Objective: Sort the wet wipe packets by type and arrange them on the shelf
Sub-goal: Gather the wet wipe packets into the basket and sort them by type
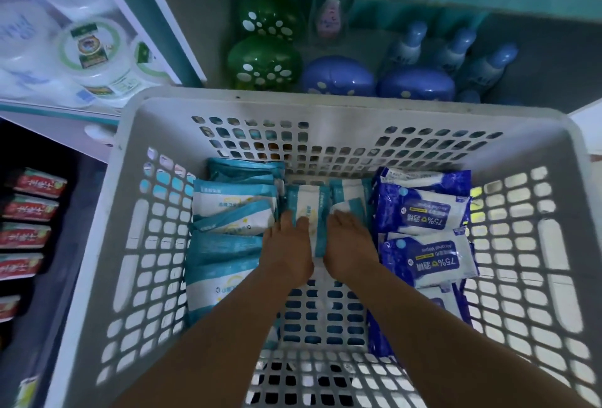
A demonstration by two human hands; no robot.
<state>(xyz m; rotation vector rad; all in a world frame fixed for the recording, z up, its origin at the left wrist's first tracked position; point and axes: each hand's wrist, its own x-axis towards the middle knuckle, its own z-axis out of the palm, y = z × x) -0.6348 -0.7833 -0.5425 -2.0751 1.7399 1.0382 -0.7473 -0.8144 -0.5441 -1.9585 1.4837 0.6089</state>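
Observation:
A grey perforated basket (325,104) holds wet wipe packets. Teal-and-white packets (228,209) lie stacked along its left side. Dark blue "75%" alcohol wipe packets (430,209) lie along its right side. In the middle, both hands reach down onto a few teal-and-white packets (309,202). My left hand (286,251) grips one packet from its left side, thumb on top. My right hand (348,244) holds the right side of the same group, fingertips over a packet edge. The fingers are partly hidden behind the packets.
Beyond the basket, a shelf (202,33) carries green dotted containers (264,62), blue dotted containers (338,77) and blue bottles (452,52). White round tubs (91,52) sit on a shelf at upper left. Red packets (29,209) line a dark lower shelf at left.

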